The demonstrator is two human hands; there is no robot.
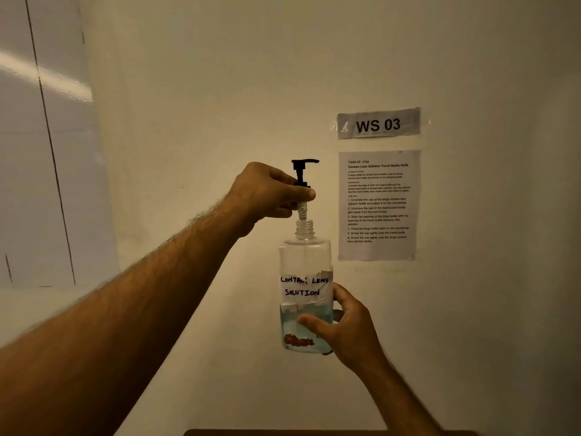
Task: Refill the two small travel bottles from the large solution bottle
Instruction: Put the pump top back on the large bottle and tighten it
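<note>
Centre frame: your right hand grips the large solution bottle low down — held upright in the air; your left hand pinches the pump head, lifted off the neck. Risk: the dip tube drips — or the half-supported bottle tilts and spills

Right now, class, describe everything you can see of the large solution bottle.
The large solution bottle is clear plastic, held upright in the air before the wall. A white taped label reads "Contact Lens Solution"; bluish liquid fills roughly its bottom third. Its threaded neck is open: the left hand holds the black pump above it, the tube still inside the neck. The right hand holds the lower body.
</note>
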